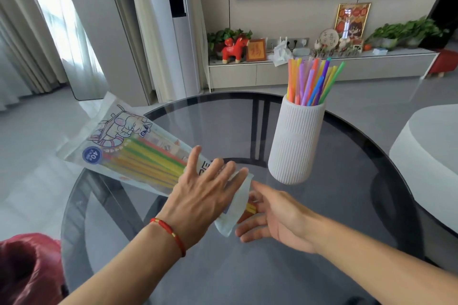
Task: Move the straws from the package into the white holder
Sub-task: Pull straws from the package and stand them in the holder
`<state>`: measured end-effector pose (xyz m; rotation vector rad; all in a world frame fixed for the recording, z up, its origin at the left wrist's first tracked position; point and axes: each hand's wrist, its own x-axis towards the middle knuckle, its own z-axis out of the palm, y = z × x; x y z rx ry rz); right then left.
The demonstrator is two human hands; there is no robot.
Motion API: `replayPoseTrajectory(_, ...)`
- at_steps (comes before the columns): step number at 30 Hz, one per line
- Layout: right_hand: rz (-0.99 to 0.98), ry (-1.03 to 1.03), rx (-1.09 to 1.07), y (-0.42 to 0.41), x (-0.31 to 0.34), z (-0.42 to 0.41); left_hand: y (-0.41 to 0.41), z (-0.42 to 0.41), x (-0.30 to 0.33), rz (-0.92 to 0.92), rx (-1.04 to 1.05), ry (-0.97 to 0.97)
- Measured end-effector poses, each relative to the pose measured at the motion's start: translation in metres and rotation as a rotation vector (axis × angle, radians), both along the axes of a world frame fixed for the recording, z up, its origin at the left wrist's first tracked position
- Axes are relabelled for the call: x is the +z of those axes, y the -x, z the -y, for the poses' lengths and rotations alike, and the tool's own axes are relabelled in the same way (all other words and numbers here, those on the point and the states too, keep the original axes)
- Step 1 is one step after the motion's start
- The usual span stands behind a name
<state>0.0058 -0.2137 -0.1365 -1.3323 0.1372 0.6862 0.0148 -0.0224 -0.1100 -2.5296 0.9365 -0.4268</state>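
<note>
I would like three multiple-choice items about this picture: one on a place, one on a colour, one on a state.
1. Where does the white holder stand?
A. on the glass table
B. on the floor
C. on the TV cabinet

2. What colour is the bracelet on the left wrist?
A. blue
B. red
C. green

3. How is the left hand?
A. curled into a fist
B. fingers straight, lying on the package
C. hanging off the table edge

Answers: 1 A, the holder's base rests on the dark glass table. 2 B, the bracelet is a red cord. 3 B, its fingers lie flat across the straw package, while the right hand reaches to the package's open end.
</note>
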Motion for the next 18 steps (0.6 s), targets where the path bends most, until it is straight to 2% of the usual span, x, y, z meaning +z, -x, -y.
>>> replayPoseTrajectory(3, 0.067, 0.009, -0.05, -0.002, -0.007, -0.001, -0.002, -0.004, -0.005, -0.015, 0.029, 0.018)
replayPoseTrajectory(9, 0.406, 0.277, -0.228, -0.01, -0.015, 0.005, -0.008, -0.017, -0.014, -0.096, 0.135, 0.165)
replayPoseTrajectory(13, 0.617, 0.389, -0.257, -0.015, -0.01, 0.016, -0.01, -0.026, -0.016, -0.166, 0.203, 0.261)
replayPoseTrajectory(18, 0.785, 0.533, -0.28, -0.022, 0.0, 0.032, -0.014, -0.038, -0.017, -0.269, 0.228, 0.324)
